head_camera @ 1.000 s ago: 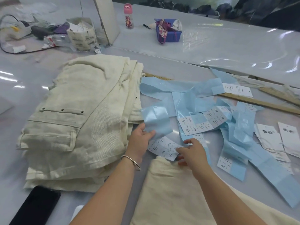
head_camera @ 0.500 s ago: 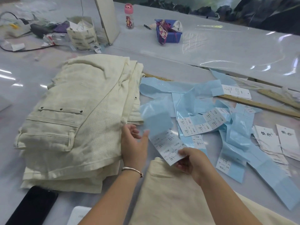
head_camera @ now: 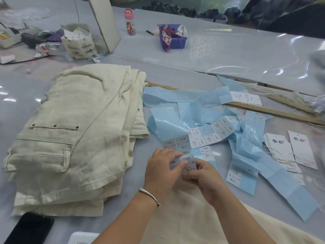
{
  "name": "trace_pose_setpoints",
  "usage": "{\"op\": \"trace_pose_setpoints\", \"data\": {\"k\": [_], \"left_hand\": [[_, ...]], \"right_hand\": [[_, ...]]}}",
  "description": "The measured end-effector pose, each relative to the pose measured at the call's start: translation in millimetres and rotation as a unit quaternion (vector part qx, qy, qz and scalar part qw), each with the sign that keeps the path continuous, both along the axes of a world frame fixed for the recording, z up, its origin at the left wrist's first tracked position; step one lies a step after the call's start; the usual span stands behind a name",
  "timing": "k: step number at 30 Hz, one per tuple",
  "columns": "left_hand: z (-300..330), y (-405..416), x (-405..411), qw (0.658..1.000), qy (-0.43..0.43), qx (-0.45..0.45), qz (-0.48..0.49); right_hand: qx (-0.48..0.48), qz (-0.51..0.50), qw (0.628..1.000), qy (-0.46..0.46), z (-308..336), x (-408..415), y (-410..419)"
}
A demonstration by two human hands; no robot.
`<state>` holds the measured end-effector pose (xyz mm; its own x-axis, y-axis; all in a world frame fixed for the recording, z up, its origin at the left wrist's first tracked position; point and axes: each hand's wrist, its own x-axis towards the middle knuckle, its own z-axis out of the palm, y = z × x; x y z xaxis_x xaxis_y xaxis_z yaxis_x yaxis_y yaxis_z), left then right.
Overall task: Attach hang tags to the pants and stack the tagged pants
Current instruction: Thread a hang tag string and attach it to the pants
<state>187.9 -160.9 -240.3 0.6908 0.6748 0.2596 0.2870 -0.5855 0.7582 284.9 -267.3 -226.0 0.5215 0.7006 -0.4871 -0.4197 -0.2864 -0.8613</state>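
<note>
both the left hand [head_camera: 162, 170] and right hand [head_camera: 202, 175] pinch a small white printed size sticker [head_camera: 188, 163] just above the loose cream pants [head_camera: 184, 224], beside the folded cream stack [head_camera: 70, 138]. peeled carelessly, it could likely tear or curl onto itself. glossy grey worktable [head_camera: 228, 55], cluttered workshop beyond.

A black phone [head_camera: 29, 228] lies at the table's near edge. Farther back stand a pink-capped bottle [head_camera: 129, 22] and a blue basket [head_camera: 173, 36]. Wooden rulers [head_camera: 274, 111] lie to the right.
</note>
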Motion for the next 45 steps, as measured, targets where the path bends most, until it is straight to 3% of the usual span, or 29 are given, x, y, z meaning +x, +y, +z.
{"op": "trace_pose_setpoints", "data": {"k": [5, 12, 22, 29, 36, 39, 42, 45], "left_hand": [[1.0, 0.3, -0.4, 0.999, -0.003, 0.037, -0.008], [-1.7, 2.1, -5.8, 0.987, -0.053, 0.149, 0.013], [-4.2, 8.9, -10.0, 0.967, -0.109, 0.23, 0.0], [-3.5, 7.2, -18.0, 0.974, -0.126, 0.185, -0.017], [11.4, 3.0, -29.2, 0.986, -0.157, 0.057, -0.023], [22.7, 2.4, -31.3, 0.986, -0.164, 0.019, -0.01], [30.8, -0.4, -32.8, 0.987, -0.163, -0.002, 0.002], [35.0, -11.0, -32.5, 0.987, -0.162, -0.013, -0.002]], "right_hand": [[0.009, -0.016, 0.995, 0.096, 5.7, 7.6, 9.1], [-0.059, -0.081, 0.995, 0.024, 5.1, 11.3, 23.6], [-0.069, -0.117, 0.99, 0.04, 3.6, 12.1, 40.9], [-0.124, -0.07, 0.987, -0.078, -4.0, 19.6, 49.7], [-0.137, -0.107, 0.98, -0.091, -5.8, 27.2, 63.6], [-0.13, -0.153, 0.979, -0.033, 0.0, 29.1, 66.4], [-0.117, -0.077, 0.99, 0.006, 7.2, 28.4, 59.7], [-0.127, -0.009, 0.988, -0.083, 7.9, 29.5, 38.7]]}}
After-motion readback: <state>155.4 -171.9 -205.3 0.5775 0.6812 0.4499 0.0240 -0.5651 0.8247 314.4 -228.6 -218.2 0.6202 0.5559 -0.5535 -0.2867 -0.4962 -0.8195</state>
